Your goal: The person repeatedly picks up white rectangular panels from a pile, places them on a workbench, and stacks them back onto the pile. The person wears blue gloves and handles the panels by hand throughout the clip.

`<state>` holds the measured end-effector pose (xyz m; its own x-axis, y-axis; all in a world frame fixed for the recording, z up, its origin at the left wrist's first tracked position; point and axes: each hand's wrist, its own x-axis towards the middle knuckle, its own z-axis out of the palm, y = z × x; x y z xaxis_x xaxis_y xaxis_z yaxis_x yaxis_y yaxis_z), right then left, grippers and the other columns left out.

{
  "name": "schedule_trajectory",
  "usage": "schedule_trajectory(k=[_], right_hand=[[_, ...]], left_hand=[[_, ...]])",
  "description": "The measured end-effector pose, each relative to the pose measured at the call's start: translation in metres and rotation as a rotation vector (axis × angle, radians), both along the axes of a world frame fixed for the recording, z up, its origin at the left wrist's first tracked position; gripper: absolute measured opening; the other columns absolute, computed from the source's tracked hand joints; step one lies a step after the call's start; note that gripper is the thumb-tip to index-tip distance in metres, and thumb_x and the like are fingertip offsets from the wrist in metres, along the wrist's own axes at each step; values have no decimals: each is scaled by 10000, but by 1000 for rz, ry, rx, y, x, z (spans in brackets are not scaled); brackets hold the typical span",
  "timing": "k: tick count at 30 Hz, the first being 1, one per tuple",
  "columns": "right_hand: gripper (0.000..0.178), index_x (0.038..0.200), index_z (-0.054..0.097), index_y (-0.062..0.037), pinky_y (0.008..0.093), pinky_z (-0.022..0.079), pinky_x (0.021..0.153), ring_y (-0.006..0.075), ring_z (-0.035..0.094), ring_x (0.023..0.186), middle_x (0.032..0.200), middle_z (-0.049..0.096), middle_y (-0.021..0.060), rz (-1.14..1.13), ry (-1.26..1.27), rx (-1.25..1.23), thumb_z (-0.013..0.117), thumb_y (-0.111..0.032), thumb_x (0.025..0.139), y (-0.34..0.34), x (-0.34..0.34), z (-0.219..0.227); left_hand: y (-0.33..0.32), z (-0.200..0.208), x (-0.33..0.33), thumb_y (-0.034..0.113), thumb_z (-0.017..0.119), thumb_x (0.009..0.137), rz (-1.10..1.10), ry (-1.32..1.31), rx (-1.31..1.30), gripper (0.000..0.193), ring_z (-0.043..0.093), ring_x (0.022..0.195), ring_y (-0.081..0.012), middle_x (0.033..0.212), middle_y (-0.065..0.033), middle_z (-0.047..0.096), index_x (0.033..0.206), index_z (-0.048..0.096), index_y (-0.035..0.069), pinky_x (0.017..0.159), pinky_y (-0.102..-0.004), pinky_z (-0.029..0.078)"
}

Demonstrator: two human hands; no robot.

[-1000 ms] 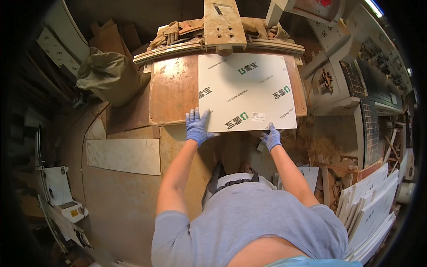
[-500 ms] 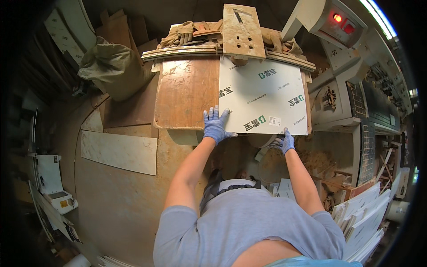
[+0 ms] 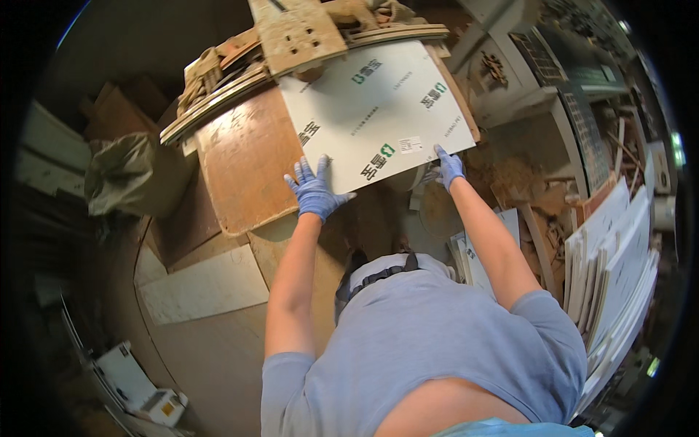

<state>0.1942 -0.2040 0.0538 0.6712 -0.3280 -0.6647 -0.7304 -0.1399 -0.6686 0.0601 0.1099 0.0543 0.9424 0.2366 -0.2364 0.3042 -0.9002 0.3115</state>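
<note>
Touching white panel (image 3: 378, 124): left hand (image 3: 317, 195), right hand (image 3: 448, 167)

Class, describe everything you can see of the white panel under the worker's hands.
The white panel is a flat, smooth-looking, straight-edged board with scattered green and black printing and a small pale label near its near edge. It lies flat on the brown tabletop, turned slightly in view, its far edge partly hidden by the holed board. The gloved left hand spreads at its near-left corner; the gloved right hand is at its near edge, towards the right.
</note>
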Motion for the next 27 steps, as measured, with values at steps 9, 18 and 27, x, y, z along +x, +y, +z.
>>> schedule_trajectory(k=[9, 18, 27], right_hand=[[582, 1213, 554, 0, 298, 435, 876, 175, 559, 1008, 1165, 618, 80, -103, -340, -34, 780, -306, 773, -12, 1, -26], [544, 1183, 573, 12, 320, 442, 874, 197, 586, 993, 1119, 646, 90, -187, -234, -91, 781, -277, 770, 2, -1, -4], [543, 1149, 578, 36, 319, 449, 852, 195, 589, 941, 1082, 650, 104, -168, -281, -55, 789, -285, 765, -7, -1, -19]], left_hand=[[-1, 3, 5, 737, 742, 477, -54, -12, 27, 1201, 97, 1403, -451, 1498, -292, 131, 1453, 273, 217, 1110, -606, -11], [1, 2, 4, 728, 744, 484, -52, -40, 33, 1201, 102, 1403, -450, 1496, -287, 139, 1457, 270, 208, 1112, -602, -10], [-2, 6, 6, 724, 749, 477, -44, -21, 32, 1205, 97, 1407, -442, 1497, -287, 144, 1456, 273, 209, 1116, -597, -7]])
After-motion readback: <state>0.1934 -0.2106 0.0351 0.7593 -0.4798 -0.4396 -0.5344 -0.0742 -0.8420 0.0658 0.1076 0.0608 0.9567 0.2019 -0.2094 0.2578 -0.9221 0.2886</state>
